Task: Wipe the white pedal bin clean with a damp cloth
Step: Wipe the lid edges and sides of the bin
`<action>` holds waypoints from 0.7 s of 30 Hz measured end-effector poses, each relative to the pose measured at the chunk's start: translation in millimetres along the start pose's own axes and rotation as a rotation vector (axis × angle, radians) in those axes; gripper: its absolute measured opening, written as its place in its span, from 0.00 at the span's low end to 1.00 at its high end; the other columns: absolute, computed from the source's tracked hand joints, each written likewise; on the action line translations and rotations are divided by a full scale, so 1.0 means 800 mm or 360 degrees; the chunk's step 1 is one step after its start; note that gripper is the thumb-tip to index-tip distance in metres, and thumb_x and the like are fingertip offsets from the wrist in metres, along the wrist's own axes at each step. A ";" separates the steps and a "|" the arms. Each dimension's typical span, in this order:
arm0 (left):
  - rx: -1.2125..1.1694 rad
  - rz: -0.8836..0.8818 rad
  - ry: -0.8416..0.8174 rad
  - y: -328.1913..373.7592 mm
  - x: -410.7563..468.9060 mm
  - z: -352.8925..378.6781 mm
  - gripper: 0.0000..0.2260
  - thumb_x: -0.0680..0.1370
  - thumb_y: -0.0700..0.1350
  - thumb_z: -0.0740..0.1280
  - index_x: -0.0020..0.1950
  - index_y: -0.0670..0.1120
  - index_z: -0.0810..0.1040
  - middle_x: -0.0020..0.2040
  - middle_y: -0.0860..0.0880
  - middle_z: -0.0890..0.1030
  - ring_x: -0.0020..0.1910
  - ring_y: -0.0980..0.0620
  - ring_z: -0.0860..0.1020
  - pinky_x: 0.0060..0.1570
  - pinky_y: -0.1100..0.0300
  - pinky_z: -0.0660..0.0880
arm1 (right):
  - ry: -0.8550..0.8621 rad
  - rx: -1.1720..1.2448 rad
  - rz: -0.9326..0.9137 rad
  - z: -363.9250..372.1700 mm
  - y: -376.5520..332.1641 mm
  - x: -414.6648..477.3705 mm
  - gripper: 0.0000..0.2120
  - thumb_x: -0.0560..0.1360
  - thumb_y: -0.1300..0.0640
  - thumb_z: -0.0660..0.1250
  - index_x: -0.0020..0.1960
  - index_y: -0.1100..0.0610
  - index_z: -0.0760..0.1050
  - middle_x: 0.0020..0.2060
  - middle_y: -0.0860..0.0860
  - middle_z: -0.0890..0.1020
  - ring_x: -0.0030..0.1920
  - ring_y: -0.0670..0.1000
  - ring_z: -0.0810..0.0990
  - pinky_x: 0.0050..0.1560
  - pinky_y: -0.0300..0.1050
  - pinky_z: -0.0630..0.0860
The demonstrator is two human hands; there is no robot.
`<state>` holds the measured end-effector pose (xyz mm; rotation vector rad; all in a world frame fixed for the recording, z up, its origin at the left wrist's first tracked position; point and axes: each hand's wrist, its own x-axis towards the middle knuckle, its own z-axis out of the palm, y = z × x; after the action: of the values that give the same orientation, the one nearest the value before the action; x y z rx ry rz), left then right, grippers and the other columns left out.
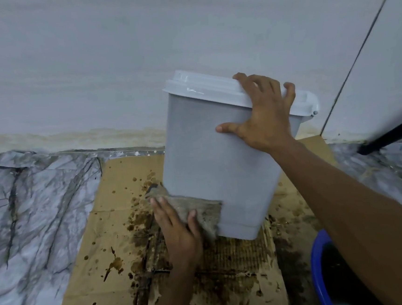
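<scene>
A: Surface, room?
B: Marble-pattern floor (29, 203), pale wall (90, 64). The white pedal bin (207, 156) stands tilted on stained cardboard (115, 184); a blue bucket (319, 263) is near it.
A: Fingers?
B: Right hand (264, 112): fingers (250, 84) curled over the lid (204, 86) rim, gripping. Left hand (177, 229): fingers (160, 209) straight, pressing the cloth (205, 208) against the bin's lower corner.

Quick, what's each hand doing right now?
Left hand: open, flat, pressing the cloth against the pedal bin.
Right hand: fingers curled over the lid, gripping it.
</scene>
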<state>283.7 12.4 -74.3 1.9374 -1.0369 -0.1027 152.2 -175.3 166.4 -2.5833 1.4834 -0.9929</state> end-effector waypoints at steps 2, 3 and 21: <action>-0.0105 -0.0094 0.0102 0.004 -0.016 0.005 0.33 0.85 0.58 0.52 0.83 0.53 0.36 0.84 0.48 0.41 0.83 0.46 0.43 0.78 0.37 0.58 | -0.0010 -0.0011 0.0002 0.004 -0.005 0.001 0.49 0.59 0.26 0.73 0.75 0.42 0.63 0.68 0.48 0.71 0.72 0.53 0.65 0.75 0.61 0.47; -0.0123 -0.0109 0.0139 0.004 -0.023 0.009 0.32 0.86 0.54 0.53 0.83 0.52 0.37 0.85 0.47 0.43 0.83 0.47 0.44 0.78 0.39 0.58 | -0.0016 -0.0010 -0.0009 0.007 -0.010 0.001 0.49 0.59 0.26 0.73 0.75 0.43 0.63 0.68 0.48 0.70 0.72 0.52 0.64 0.75 0.61 0.46; 0.0025 0.0677 0.0135 0.112 0.099 -0.037 0.28 0.84 0.50 0.61 0.82 0.41 0.60 0.83 0.38 0.50 0.83 0.38 0.45 0.81 0.42 0.46 | -0.0060 -0.0042 -0.0095 0.010 -0.032 0.001 0.49 0.59 0.28 0.74 0.75 0.44 0.64 0.69 0.48 0.70 0.72 0.52 0.65 0.75 0.61 0.48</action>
<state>291.8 -43.6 35.1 1.6788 -1.3688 0.2246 176.3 -164.0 168.3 -2.6638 1.4290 -0.9309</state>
